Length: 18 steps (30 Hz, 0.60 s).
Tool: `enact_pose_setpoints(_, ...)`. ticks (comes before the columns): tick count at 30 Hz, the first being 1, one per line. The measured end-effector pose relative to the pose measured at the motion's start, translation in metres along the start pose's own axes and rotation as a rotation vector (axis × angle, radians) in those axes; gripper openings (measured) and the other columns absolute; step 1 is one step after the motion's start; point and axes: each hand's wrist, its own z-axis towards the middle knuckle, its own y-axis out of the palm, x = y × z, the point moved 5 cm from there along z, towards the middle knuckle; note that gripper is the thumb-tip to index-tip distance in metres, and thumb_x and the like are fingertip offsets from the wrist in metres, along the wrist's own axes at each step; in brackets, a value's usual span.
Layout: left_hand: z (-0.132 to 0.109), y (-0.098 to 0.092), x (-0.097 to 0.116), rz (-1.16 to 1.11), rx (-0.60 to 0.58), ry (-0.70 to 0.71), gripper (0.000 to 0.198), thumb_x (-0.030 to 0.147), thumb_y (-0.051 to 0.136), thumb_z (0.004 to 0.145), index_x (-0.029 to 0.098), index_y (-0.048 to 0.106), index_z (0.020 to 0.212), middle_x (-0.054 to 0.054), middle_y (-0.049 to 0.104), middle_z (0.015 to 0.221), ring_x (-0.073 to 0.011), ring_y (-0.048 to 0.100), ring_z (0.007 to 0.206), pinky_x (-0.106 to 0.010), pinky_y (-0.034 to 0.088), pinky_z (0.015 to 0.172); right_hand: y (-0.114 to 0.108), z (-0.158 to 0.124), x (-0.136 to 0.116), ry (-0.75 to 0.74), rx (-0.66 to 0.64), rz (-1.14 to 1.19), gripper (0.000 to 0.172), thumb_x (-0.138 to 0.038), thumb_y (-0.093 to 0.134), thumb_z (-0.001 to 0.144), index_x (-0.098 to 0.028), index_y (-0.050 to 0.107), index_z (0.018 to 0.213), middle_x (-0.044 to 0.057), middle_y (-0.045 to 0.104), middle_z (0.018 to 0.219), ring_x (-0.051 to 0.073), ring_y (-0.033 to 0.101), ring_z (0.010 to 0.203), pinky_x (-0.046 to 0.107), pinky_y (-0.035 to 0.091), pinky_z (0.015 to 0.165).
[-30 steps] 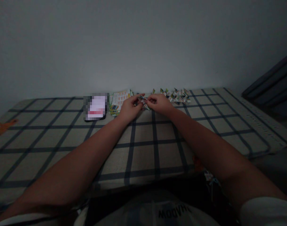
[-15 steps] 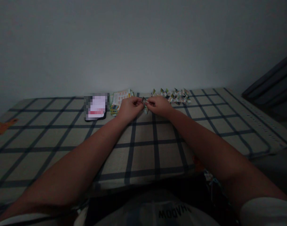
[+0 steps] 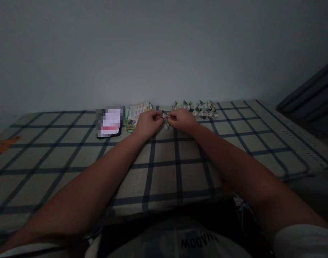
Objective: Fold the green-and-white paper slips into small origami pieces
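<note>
One checked cloth (image 3: 165,179) spreads beneath and to both sides of the left hand (image 3: 147,125) and the right hand (image 3: 183,120). Just beyond the left hand, partly hidden by it, is a stack (image 3: 138,109) of printed papers; past the outer side of the right hand sits a cluster of folded pieces (image 3: 207,109); farther out on the left hand's outer side lies a phone (image 3: 110,122).

Both hands have their fingers curled in, each pinching one side of the same small piece (image 3: 165,120), which sits in the narrow gap between them. From where I stand, even pressure looks like the key: if one pinch outruns the other, thin paper could well skew or tear. Light fingertips near the folds, rather than on the points, should spare the creases, and steady wrists would help.

The piece itself is creased and angular, printed in white, green and dark patches, with one tip rising between the fingers and another pointing down below them. Its sides are covered, and the light is too dim to count the folds.
</note>
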Motion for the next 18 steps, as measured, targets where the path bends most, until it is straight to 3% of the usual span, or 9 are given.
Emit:
enact_pose_setpoints(12,0.0018,0.0014,0.0001,0.046,-0.04,0.041,0.021,0.024,0.056,0.082,0.015,0.075,0.078,-0.004,0.068,0.07,-0.0181,0.059,0.07,-0.03,0.037,0.065,-0.0021,0.001,0.0022,0.045,-0.014,-0.01,0.033,-0.04,0.054,0.091,-0.017,0.074,0.079,0.007,0.067,0.075,0.015,0.046,0.066,0.031,0.021,0.059)
enact_pose_setpoints(18,0.0015,0.0001,-0.0014,-0.02,-0.05,0.027,0.028,0.028,0.058,0.085,0.015,0.081,0.092,-0.004,0.074,0.077,-0.017,0.062,0.07,-0.028,0.041,0.066,-0.0036,0.0005,0.0015,0.051,-0.024,-0.016,0.035,-0.041,0.054,0.092,-0.016,0.077,0.082,0.006,0.068,0.075,0.014,0.048,0.067,0.029,0.022,0.06)
